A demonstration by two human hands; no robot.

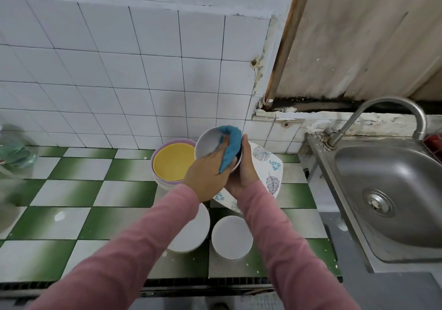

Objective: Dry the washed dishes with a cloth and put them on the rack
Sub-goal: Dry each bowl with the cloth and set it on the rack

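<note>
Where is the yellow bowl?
In the head view, the yellow bowl sits inside a pink bowl on the checked counter, near the tiled wall, just left of the white bowl being wiped.

Both arms, in pink sleeves, reached from the bottom edge to the centre of the frame, where the hands met. The left hand (207, 174) pressed a gripped cloth (230, 147) into a bowl (208, 144). The right hand (244, 175) cupped that bowl from behind, its fingers curled around it.
</note>
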